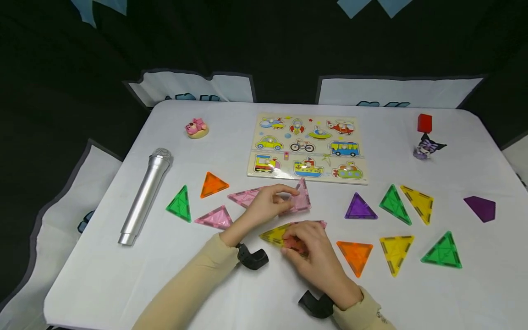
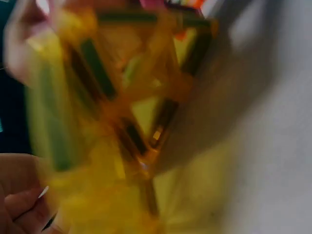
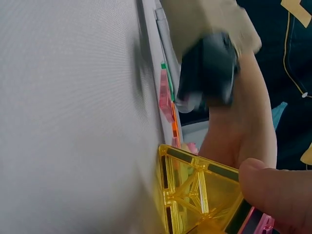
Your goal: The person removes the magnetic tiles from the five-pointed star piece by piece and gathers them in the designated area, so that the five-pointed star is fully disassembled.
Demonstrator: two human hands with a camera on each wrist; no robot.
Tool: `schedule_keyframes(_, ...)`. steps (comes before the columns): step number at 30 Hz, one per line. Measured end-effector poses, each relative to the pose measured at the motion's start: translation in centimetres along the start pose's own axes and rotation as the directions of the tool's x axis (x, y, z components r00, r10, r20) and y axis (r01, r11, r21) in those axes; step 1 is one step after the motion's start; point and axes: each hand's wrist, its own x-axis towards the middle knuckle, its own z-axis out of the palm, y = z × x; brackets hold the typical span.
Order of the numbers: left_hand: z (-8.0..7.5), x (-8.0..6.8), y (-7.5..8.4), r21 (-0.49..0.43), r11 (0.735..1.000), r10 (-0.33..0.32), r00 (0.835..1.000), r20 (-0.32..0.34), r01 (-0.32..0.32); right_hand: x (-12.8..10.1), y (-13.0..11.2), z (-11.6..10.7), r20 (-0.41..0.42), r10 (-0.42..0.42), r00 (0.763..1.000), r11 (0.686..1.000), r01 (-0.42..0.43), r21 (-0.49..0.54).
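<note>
A white table (image 1: 123,275) fills most of the head view. At centre frame the left hand (image 1: 270,206) curls its fingers round an upright pink triangle tile (image 1: 300,199), pinching it just below the vehicle puzzle board (image 1: 307,146). Lower centre, the right hand (image 1: 317,254) grips a yellow triangle tile (image 1: 274,234) with a pink tile (image 1: 317,224) against it; in the right wrist view its thumb (image 3: 273,187) presses the yellow tile's (image 3: 195,195) edge. Loose triangles lie to either side.

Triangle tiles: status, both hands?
Left hand grips pink tile. Right hand holds yellow tile. Nothing blocking between them.
</note>
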Motion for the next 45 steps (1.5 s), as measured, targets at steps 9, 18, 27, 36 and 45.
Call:
schedule_keyframes(9,0.0,0.2,0.6,0.399,0.912,0.078,0.995,0.069,-0.099,-0.1,0.0,0.4,0.009,-0.017,1.000,0.999,0.018,-0.031)
schedule_keyframes(18,-2.7,-4.6,1.1,0.243,0.970,0.004,1.000,0.000,-0.004,0.0,-0.1,-0.1,0.020,0.023,1.000,0.999,-0.023,-0.023)
schedule_keyframes(27,-0.7,-7.6,-0.9,-0.078,0.981,-0.165,0.974,0.155,0.179,-0.1,0.1,0.0,-0.019,-0.005,1.000,1.000,0.005,-0.010)
schedule_keyframes(36,-1.1,-7.6,-1.8,-0.092,0.988,-0.122,0.992,0.017,0.123,-0.2,0.1,0.0,0.003,0.003,1.000,0.999,-0.003,0.034)
schedule_keyframes(45,-3.3,-7.9,-1.4,0.053,0.996,-0.076,0.994,0.079,0.072,0.1,0.2,-0.4,0.010,0.026,1.000,1.000,-0.026,0.017)
